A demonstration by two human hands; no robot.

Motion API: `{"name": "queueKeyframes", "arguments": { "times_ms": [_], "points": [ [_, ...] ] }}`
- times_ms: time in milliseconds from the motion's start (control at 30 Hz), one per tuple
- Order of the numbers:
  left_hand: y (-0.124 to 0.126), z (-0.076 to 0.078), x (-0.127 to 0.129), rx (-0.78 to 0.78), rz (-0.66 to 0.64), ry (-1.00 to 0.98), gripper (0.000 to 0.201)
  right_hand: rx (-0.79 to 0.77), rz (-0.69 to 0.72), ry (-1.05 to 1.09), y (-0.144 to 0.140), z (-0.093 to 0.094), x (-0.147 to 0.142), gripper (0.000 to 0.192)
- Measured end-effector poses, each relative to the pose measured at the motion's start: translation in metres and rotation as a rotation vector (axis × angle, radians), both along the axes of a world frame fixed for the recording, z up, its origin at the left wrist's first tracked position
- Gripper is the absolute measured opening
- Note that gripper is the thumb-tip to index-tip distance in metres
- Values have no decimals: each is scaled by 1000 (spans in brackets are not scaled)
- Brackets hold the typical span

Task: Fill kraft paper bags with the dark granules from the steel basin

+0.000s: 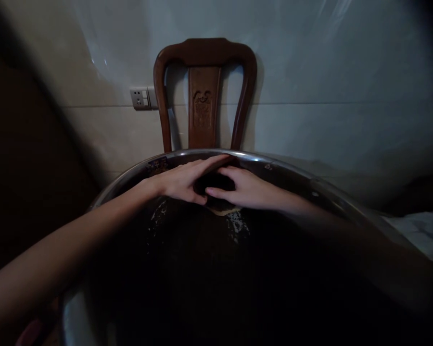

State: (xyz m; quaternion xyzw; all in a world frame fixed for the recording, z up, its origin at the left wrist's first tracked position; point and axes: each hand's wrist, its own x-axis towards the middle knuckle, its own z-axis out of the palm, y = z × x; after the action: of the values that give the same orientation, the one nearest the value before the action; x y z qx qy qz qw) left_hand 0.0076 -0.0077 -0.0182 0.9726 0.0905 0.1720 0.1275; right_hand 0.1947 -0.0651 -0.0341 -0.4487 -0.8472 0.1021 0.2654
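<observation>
My left hand and my right hand meet near the far edge of a round, dark table with a shiny metal rim. Their fingers curve around a dark thing, and both thumbs lie on its near side. A pale curved edge shows just below the thumbs. Dim light and the hands hide the rest, so its kind cannot be made out. The left fingers reach over the right fingertips.
Beyond the table a carved wooden chair backs onto a pale tiled wall. A socket plate is on the wall left of the chair. Pale cloth-like material lies at the right, beside the rim. The left side is in deep shadow.
</observation>
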Motion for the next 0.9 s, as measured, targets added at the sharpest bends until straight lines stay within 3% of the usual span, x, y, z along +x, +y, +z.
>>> {"name": "queueKeyframes", "arguments": {
  "times_ms": [167, 233, 300, 367, 433, 500, 567, 667, 733, 900],
  "points": [
    [-1, 1, -2, 28, 49, 7, 96, -94, 12, 195, -26, 27, -3, 26],
    [-2, 2, -3, 24, 53, 17, 96, -229, 106, 200, -40, 41, -6, 26],
    [-3, 3, -3, 20, 45, 18, 95, -461, 255, 84, -50, 48, -9, 28],
    [-4, 4, -2, 20, 44, 9, 95, -756, 407, -128, -54, 40, -13, 33],
    [-6, 4, -2, 16, 55, 11, 94, -929, 474, -311, -51, 16, -19, 40],
    [-7, 5, -1, 9, 67, 24, 94, -853, 374, -342, -48, -18, -27, 45],
    [-9, 6, -1, -2, 79, 40, 94, -716, 291, -223, -48, -51, -37, 47],
    [-9, 6, -1, -12, 91, 42, 93, -658, 311, -109, -58, -79, -56, 56],
    [-8, 6, -1, -11, 86, 40, 93, -705, 377, -163, -65, -78, -65, 63],
    [-6, 4, -1, 21, 57, 29, 94, -892, 445, -421, -60, -46, -68, 69]
  ]
}}
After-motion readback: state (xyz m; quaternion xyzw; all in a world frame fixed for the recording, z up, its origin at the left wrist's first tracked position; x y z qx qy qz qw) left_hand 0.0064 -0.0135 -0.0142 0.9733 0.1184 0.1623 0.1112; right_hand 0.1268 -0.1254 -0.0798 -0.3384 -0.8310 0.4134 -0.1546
